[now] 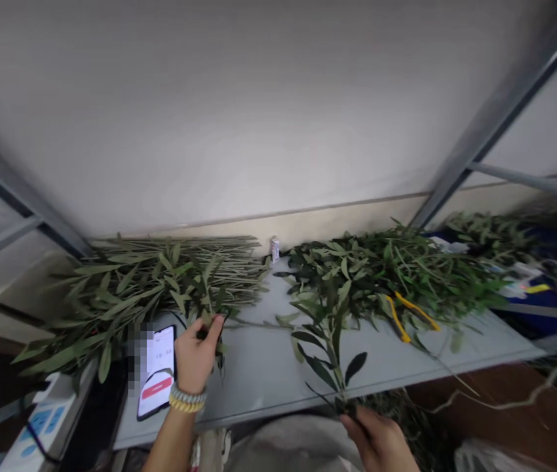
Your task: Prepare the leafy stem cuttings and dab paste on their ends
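My left hand point(196, 357), lower left of centre, has its grip closed on a stem point(253, 323) at the near edge of the left pile point(160, 278); the stem runs right across the desk point(268, 367). My right hand point(379, 440), bottom centre-right, pinches the base of a sprig point(330, 354), which stands up in front of the right pile point(386, 272). Yellow-handled shears point(406, 314) lie on that pile. A phone point(157, 370) lies just left of my left wrist.
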### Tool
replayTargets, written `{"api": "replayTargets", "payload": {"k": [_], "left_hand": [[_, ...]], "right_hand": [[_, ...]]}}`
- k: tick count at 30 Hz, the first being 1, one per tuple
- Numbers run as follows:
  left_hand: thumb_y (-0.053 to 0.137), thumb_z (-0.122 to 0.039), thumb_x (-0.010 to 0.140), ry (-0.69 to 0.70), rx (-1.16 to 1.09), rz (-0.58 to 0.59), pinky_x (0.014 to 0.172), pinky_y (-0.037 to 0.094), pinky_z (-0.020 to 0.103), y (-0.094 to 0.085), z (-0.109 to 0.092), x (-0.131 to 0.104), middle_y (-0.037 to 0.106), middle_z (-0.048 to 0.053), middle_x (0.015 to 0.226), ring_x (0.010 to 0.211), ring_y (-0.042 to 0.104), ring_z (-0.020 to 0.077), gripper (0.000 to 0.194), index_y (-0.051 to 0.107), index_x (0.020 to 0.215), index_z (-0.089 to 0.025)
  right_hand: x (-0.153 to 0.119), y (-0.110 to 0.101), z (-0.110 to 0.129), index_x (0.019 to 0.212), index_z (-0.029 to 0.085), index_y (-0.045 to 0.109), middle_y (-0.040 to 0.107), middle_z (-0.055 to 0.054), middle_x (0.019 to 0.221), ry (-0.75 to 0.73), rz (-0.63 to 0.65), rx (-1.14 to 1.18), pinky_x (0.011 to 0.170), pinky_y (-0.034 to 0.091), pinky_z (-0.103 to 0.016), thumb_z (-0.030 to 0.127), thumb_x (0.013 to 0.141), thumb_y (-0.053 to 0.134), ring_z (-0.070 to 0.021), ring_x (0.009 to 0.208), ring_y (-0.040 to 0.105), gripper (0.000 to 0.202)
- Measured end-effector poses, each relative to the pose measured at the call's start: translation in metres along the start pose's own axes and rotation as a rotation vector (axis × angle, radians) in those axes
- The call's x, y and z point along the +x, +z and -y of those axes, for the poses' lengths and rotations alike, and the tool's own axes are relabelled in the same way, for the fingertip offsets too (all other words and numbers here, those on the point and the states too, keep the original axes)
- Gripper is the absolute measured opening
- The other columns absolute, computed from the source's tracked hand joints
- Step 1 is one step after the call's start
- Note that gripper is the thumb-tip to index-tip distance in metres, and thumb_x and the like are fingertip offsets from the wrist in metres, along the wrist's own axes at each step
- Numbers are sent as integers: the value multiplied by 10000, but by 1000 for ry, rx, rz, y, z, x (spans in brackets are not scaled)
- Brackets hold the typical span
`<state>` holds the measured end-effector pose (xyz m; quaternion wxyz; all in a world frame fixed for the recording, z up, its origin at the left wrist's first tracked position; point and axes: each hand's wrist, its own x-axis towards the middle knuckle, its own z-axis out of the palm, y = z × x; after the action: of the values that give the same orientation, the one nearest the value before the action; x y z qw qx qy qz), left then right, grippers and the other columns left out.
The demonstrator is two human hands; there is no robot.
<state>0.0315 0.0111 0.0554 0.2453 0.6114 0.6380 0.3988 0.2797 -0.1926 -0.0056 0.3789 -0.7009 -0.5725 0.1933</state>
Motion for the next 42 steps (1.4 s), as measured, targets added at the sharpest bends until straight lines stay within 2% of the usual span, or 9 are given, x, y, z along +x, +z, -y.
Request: {"api": "replayTargets", "payload": {"k": [3,8,16,21,24,30,35,38,42], "left_hand": [[541,-548,733,1,125,-63,486,323,244,3,-1,6,482,-29,398,439,441,129,427,534,507,-185],[484,-527,753,52,236,-51,525,319,250,11,-9,23,514,-6,438,492,485,149,424,483,482,-201],[470,-466,769,34,270,-1,554,341,269,17,-7,34,589,41,522,602,570,208,368,535,521,-202],[482,-398,801,22,298,79,626,380,263,30,-5,37,695,72,720,750,633,218,293,653,681,-191],[501,-386,803,-9,322,70,604,376,264,38,-4,42,703,75,717,752,645,226,276,674,691,-202],[535,-332,798,-29,332,17,629,395,282,45,2,53,708,97,763,776,652,242,213,665,696,-196],[537,-365,803,-23,319,-13,698,434,312,44,5,50,691,113,826,846,642,258,238,650,868,-165],[514,-350,818,13,318,-48,792,445,352,43,5,41,656,156,959,969,602,280,331,599,1036,-115],[505,-304,817,140,245,-171,899,424,403,35,-2,22,572,203,1117,1085,529,298,479,464,1225,-55]], "right_hand": [[5,2,4,618,204,503,548,-13,546,-16,16,-67,510,382,-221,350,901,414,-132,481,487,331],[8,2,3,659,200,499,558,-21,598,-30,56,-88,541,382,-226,319,920,382,-138,528,506,309],[9,-1,3,663,203,474,562,-22,617,16,72,-92,552,373,-242,330,922,366,-145,553,506,309],[57,0,31,636,210,423,527,-3,581,0,165,-71,547,342,-243,352,910,383,-146,558,486,311],[107,22,57,675,200,453,547,-11,616,-62,234,-73,571,329,-243,293,902,390,-149,593,499,253],[176,99,84,758,162,573,639,-63,699,-20,347,-191,597,311,-248,191,863,439,-171,683,577,173],[189,135,82,808,145,621,684,-100,781,-24,390,-179,610,340,-245,154,807,500,-184,725,619,121],[190,140,80,871,142,619,689,-98,814,-7,357,-151,609,353,-241,152,788,518,-184,731,621,131],[186,137,77,1001,117,584,666,-60,697,35,284,-99,567,359,-243,249,816,522,-169,617,592,236]]}}
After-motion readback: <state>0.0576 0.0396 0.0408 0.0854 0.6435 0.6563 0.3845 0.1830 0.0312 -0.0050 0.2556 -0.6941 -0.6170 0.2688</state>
